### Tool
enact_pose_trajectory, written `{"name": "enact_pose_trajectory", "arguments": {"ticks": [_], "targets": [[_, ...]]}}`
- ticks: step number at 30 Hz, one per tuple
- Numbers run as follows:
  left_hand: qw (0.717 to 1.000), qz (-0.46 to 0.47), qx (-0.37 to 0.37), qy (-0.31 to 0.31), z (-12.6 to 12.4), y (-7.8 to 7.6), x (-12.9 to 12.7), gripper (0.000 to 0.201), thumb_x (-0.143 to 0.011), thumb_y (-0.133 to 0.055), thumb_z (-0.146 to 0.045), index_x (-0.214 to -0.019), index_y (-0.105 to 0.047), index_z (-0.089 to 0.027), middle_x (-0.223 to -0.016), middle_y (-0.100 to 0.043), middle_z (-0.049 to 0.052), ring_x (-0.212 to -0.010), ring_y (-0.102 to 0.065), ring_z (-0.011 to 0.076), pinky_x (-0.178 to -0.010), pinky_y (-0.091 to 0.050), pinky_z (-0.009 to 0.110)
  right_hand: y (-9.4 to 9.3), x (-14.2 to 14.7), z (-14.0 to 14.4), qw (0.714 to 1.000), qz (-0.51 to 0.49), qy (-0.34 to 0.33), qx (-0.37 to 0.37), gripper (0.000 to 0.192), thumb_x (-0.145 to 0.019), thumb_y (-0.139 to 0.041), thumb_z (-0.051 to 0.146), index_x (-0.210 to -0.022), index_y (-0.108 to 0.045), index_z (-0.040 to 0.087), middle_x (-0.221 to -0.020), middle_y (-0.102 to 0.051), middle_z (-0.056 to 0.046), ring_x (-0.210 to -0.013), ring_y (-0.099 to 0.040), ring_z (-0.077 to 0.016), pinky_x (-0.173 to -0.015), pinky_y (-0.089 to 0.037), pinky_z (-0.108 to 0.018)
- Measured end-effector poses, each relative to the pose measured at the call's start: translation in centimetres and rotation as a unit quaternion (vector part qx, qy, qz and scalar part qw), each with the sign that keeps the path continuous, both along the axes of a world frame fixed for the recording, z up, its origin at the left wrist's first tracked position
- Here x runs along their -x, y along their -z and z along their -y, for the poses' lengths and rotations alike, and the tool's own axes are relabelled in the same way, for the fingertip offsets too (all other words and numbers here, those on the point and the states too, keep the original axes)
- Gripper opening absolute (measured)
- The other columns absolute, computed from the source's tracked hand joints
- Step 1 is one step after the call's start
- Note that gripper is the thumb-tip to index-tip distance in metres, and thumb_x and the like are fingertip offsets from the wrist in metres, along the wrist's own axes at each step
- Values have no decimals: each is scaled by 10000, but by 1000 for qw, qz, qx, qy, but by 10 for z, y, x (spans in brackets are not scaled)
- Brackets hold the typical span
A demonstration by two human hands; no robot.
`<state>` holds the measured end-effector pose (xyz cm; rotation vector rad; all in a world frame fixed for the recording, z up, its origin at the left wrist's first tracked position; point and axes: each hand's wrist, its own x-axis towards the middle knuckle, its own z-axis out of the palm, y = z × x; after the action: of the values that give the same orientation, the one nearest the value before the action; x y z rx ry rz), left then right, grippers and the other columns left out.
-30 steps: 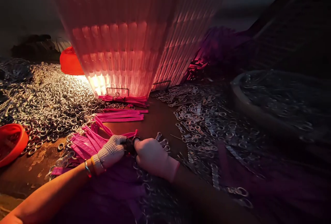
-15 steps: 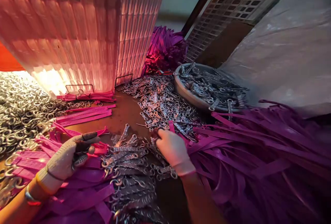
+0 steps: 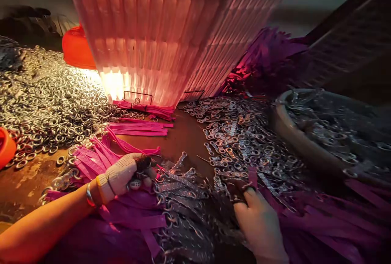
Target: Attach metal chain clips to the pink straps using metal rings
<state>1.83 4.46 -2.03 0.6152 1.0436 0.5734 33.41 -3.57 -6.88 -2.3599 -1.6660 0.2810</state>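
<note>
Two gloved hands at work over a heap of pink straps with metal fittings.

Left hand (image 3: pixel 126 174): knit glove, bangle at the wrist; fingers curled closed around a small dark item I cannot identify, resting on the pink straps (image 3: pixel 91 162) fanned out beneath and to its left.

Right hand (image 3: pixel 259 225): pale glove, fingers reaching forward and pinched narrow at the near edge of the metal clasps (image 3: pixel 241 142); whether anything is actually gripped cannot be told in the dim light.

Between the hands: a bundle of strap ends with ringed clasps (image 3: pixel 183 199), just beside the left fingers.

Beyond the left hand: loose metal rings (image 3: pixel 51 105) in a wide pile, and a tall pink stack (image 3: pixel 171 40) of finished straps.

Beyond the right hand: a round basin (image 3: pixel 293 138) holding more metal parts. Purple straps (image 3: pixel 330 223) lie to its right.

Step in hand, as judged: fetching the next piece from the right-side supply. The next move likely calls for a sure pinch on a single clasp or strap, then carrying it across to the left hand.
</note>
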Motion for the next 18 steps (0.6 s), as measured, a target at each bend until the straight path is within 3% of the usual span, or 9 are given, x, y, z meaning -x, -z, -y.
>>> {"name": "enact_pose_trajectory", "arguments": {"ticks": [2,4,7,10,13,18], "targets": [[1000,-11,-21,18,2,-1,-1,309,-804,-676,-429,-781,-655,-121,-568,-636,51,-359,-468,82,-319,-191,183,-10,25,-10,986,-152,-56,-41,361,-779,-410,137,-1028,-656,226,-969,-719,-98,-909,-647,-261,-819,-508,-364],[999,-18,-35,17,4,0,-1,380,-776,-690,-500,-825,-659,-124,-553,-629,41,-369,-482,88,-333,-188,183,-22,62,-23,953,-271,-124,-44,379,-795,-439,187,-1099,-660,233,-1001,-727,-73,-925,-654,-245,-844,-522,-360],[997,-32,-65,18,7,6,0,446,-772,-668,-559,-866,-656,-123,-592,-632,35,-416,-520,100,-353,-218,181,-39,115,-44,913,-342,-218,-50,383,-820,-498,220,-1171,-650,228,-1040,-719,-66,-934,-648,-224,-826,-527,-336],[993,-39,-107,33,7,13,5,449,-792,-637,-561,-842,-650,-114,-627,-624,34,-453,-521,103,-396,-296,193,-46,146,-59,898,-323,-287,-79,489,-752,-506,107,-1212,-623,227,-1113,-692,-64,-999,-627,-217,-865,-509,-339],[990,-48,-122,54,6,13,9,437,-793,-632,-543,-769,-633,-107,-625,-613,50,-471,-505,108,-419,-308,208,-45,153,-65,899,-293,-313,-88,567,-669,-449,27,-1172,-622,223,-1081,-688,-54,-1017,-619,-214,-888,-496,-338],[983,-73,-159,62,6,-2,7,287,-790,-657,-427,-803,-628,-141,-636,-601,7,-468,-472,79,-416,-284,193,-38,150,-62,932,-194,-299,-65,461,-680,-425,23,-1068,-619,178,-1007,-662,-93,-901,-602,-222,-811,-488,-331]]}}
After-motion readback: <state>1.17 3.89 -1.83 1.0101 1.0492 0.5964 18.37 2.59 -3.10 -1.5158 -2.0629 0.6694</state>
